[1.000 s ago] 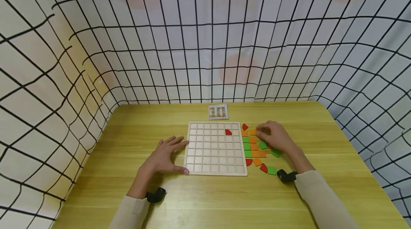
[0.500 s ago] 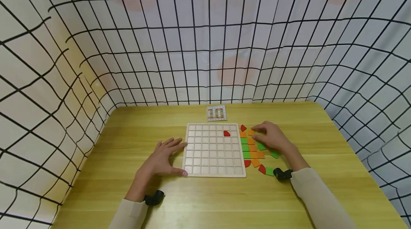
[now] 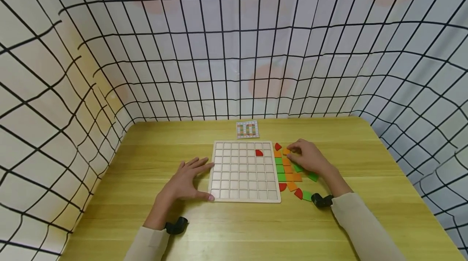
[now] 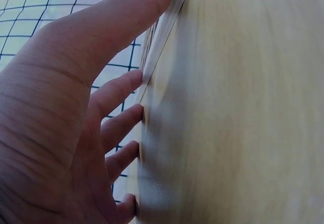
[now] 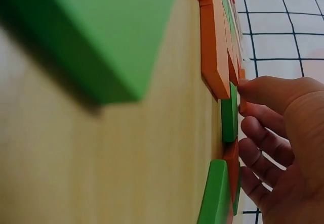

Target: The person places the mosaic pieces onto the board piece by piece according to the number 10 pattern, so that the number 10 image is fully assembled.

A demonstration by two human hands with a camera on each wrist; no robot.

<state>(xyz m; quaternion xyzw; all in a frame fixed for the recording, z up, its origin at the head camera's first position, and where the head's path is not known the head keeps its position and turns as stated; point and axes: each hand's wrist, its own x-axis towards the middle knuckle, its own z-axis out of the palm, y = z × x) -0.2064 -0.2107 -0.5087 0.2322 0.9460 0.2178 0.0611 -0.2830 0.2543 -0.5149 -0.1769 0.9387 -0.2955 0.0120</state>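
A pale wooden grid board (image 3: 234, 173) lies flat at the table's middle. One red quarter-round tile (image 3: 259, 153) sits in a cell toward its upper right. My left hand (image 3: 185, 180) spreads along the board's left side, thumb at the near corner and index fingertip at the left edge. Right of the board, my right hand (image 3: 310, 158) pinches a small orange square tile (image 3: 286, 151) between thumb and index finger. The right wrist view shows this orange tile (image 5: 243, 102) raised on edge between the fingertips, the other fingers loosely bent behind it.
Green tiles (image 3: 280, 169), orange tiles (image 3: 293, 177) and red quarter-round tiles (image 3: 282, 187) lie loose along the board's right side. Behind the board is a small printed pattern card (image 3: 247, 129). A white cloth with black grid lines (image 3: 219, 66) encloses the wooden table (image 3: 234, 228).
The right thumb and index finger have closed in on the orange tile, which now sits tilted between them. The left hand stays at the board's edge. The head view shifted slightly.
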